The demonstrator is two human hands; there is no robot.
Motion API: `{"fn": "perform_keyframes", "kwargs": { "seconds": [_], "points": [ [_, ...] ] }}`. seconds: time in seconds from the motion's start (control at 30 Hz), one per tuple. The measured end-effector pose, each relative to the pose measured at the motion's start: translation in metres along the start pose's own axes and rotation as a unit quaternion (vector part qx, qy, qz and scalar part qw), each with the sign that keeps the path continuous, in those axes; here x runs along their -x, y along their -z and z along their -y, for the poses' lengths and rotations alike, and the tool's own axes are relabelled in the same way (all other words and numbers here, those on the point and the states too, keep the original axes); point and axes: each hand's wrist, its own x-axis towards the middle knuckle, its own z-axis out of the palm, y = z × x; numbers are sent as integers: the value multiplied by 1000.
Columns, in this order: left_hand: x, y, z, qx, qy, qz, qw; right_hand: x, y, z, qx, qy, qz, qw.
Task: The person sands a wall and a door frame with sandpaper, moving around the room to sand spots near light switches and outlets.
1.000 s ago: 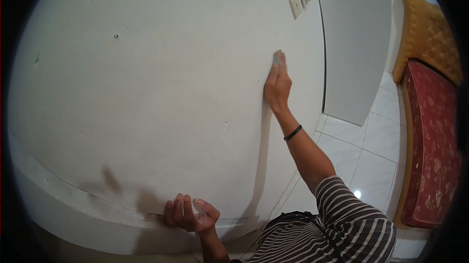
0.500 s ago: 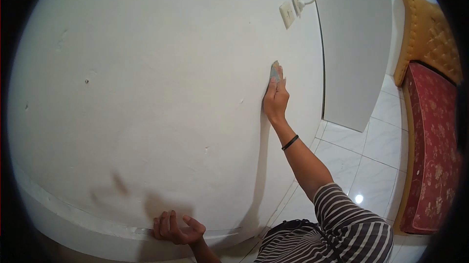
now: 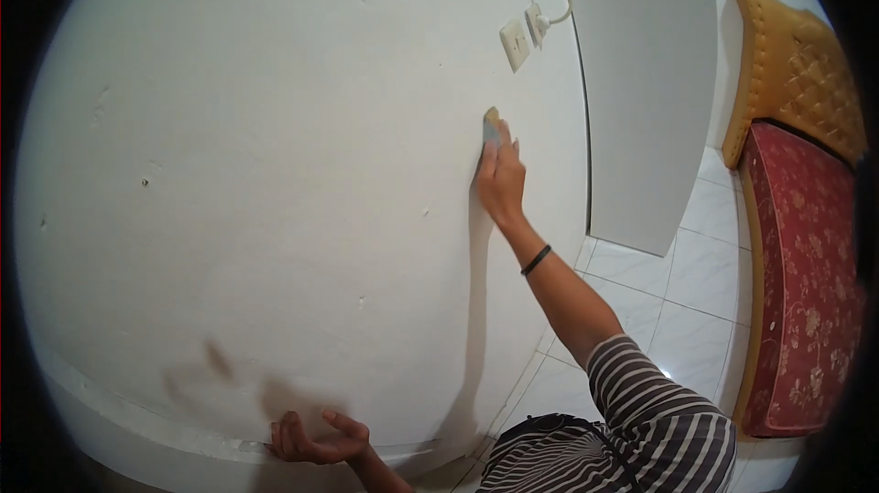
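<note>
My right hand (image 3: pixel 503 177), with a dark band on its wrist, is pressed to the white wall (image 3: pixel 275 127) below the wall sockets. Its fingers hold a small flat piece, grey and yellowish (image 3: pixel 492 130), against the surface. Low at the left, my left hand (image 3: pixel 318 438) is near the ledge (image 3: pixel 183 433) at the bottom of the wall. Its fingers are loosely curled and apart from the thumb, with nothing visible in them.
A wall plate (image 3: pixel 515 45) and a plugged-in white cable (image 3: pixel 560 12) are above my right hand. A grey panel (image 3: pixel 641 108) stands to the right. Beyond the tiled floor (image 3: pixel 700 269) is a red mattress (image 3: pixel 806 292) with a tan headboard (image 3: pixel 792 63). Small dents mark the wall.
The view has shifted, so the wall marks sit lower and further left. My right hand has slid a little up the wall towards the sockets, still holding the piece.
</note>
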Motion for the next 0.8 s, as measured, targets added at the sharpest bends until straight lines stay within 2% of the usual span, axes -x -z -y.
{"fn": "perform_keyframes", "kwargs": {
  "seconds": [0.07, 0.1, 0.13, 0.2, 0.23, 0.27, 0.33, 0.4, 0.53, 0.67, 0.8],
  "points": [
    [-3, -8, -15, -23, 20, -5, 1000, -21, 11, 9, -18, -65, 34, 997],
    [-5, -15, -24, -32, 29, 0, 999, -15, 5, 17, -1, 46, 57, 997],
    [-7, -21, -35, -41, 38, 5, 998, -10, 3, 44, -3, 191, 34, 981],
    [-12, -37, -55, -22, 52, -4, 998, 2, 13, 89, -67, 294, 113, 947],
    [-14, -44, -63, -13, 56, -8, 998, 1, 23, 103, -72, 301, 161, 937],
    [-17, -50, -71, 7, 52, -9, 999, -4, 17, 96, -68, 330, 156, 929],
    [-21, -61, -83, 45, 42, -10, 998, -18, 10, 68, -38, 309, 116, 943],
    [-25, -69, -93, 48, 37, -10, 998, -30, 7, 43, -10, 218, 55, 974],
    [-29, -68, -109, 59, 48, -8, 997, -7, 16, 4, 20, 21, 63, 998],
    [-46, -99, -152, 115, 50, 1, 992, 42, 30, -11, 39, -19, 120, 992],
    [-62, -128, -197, 176, 38, 0, 984, 107, 56, -22, 92, 7, 224, 970]
  ]
}}
